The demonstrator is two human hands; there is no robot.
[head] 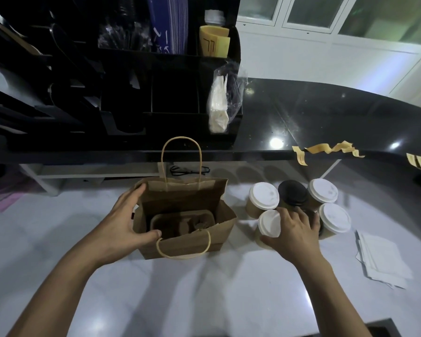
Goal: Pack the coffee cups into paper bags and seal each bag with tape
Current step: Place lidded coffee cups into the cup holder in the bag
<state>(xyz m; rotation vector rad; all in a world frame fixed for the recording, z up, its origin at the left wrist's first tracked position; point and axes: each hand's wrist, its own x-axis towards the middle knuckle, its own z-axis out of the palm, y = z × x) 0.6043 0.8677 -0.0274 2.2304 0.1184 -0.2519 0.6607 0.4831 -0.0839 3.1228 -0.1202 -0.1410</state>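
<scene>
The right hand (294, 229) hangs over a cluster of lidded coffee cups, palm down. Its grip is spread, with the fingers curved down over a dark cup (320, 226) that the palm mostly hides. The thumb lies against the side of the nearest white-lidded cup (269, 223). Whether the fingers have closed on the hidden cup cannot be told.

Around that hand stand three more white-lidded cups (264, 195) and one black-lidded cup (292, 192), all upright and packed close together on the pale desk (204, 288).

The open paper bag (180, 205) stands upright just to the left of the cups, mouth up. A moulded cup carrier (182, 222) lies flat at its bottom, and no cup is in it yet.

The left hand (124, 220) braces the bag's left side. Its grip is stretched wide: the fingers lie along the far left corner and the thumb rests on the near rim, which appears to hold the mouth open.

The next move likely turns on this: the bag lies directly left of the right hand, which is the hand nearer the cups. A cup would have to be lifted upright, carried a short way left and lowered straight down into the carrier.

Farther back, strips of tan tape (326, 149) hang from the edge of a dark upper desk (326, 113), so sealing looks some way off.
</scene>
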